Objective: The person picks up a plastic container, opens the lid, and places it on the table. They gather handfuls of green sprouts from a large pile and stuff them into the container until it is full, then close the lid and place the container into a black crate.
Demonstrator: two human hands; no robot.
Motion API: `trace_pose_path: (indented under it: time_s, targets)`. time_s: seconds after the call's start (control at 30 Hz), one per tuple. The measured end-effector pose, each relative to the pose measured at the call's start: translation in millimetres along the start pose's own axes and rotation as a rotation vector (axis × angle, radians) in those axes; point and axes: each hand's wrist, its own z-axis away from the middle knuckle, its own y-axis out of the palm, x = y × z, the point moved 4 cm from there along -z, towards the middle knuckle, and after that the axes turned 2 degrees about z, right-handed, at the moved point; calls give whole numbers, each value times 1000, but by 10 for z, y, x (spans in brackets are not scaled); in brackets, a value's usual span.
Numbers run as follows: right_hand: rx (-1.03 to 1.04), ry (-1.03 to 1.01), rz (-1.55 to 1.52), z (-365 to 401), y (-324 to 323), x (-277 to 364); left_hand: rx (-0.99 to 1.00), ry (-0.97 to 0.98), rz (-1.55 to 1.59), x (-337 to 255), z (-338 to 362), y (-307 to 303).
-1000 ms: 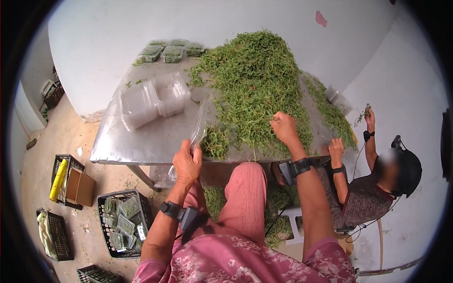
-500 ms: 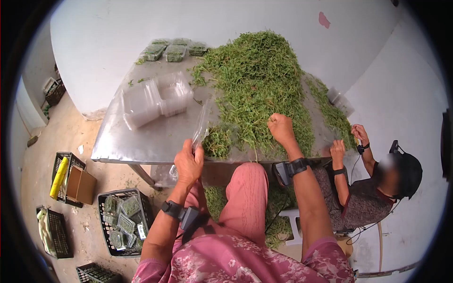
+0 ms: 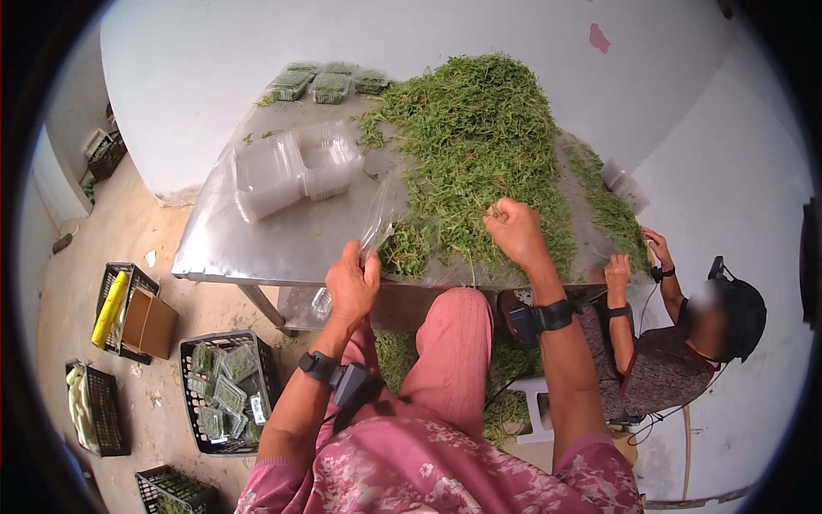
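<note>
Left of and below the left grip, on the floor: a black crate (image 3: pixel 229 390) of packed clear tubs, and beyond it a crate holding a cardboard box (image 3: pixel 147 324). Above and left of that grip, on the steel table (image 3: pixel 257 248), lies a stack of empty tubs (image 3: pixel 291 167); filled tubs (image 3: pixel 312 86) stand at the far edge.

Left hand (image 3: pixel 353 287) - thumb and fingers pinched shut on the raised lid edge of an open clear clamshell (image 3: pixel 381 218). The clamshell sits at the table's near edge, just above the grip, with a clump of green herbs (image 3: pixel 407 248) in its tray.

Right hand (image 3: pixel 514 231) - clenched in a fist on sprigs at the near margin of the herb pile (image 3: pixel 479 128), just right of the clamshell. The pile extends up and away from this grip, across to the table's far side.

Right of the right grip, a seated co-worker's hands (image 3: pixel 615 272) rest at the table's corner.
</note>
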Motion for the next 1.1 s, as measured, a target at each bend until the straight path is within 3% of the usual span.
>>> trace_pose_path:
  time_s: [0.2, 0.5, 0.6, 0.8, 0.9, 1.03, 1.1]
  targets:
    - [41, -259, 15, 77, 133, 434, 21, -33, 9, 11, -3, 3]
    - [54, -383, -68, 98, 447, 602, 26, -27, 87, 21, -42, -65]
    - [41, -382, -70, 110, 507, 621, 9, -113, 236, 36, -31, -112]
    - [-4, -378, -53, 151, 614, 599, -6, -119, 140, 127, 23, -252]
    - [-28, -348, -84, 175, 645, 565, -140, -176, 218, 153, 109, -373]
    - [-51, -336, -82, 229, 624, 572, -340, -55, 296, 112, 179, -560]
    - [-63, -336, -94, 252, 640, 560, -285, 15, 318, -37, 193, -606]
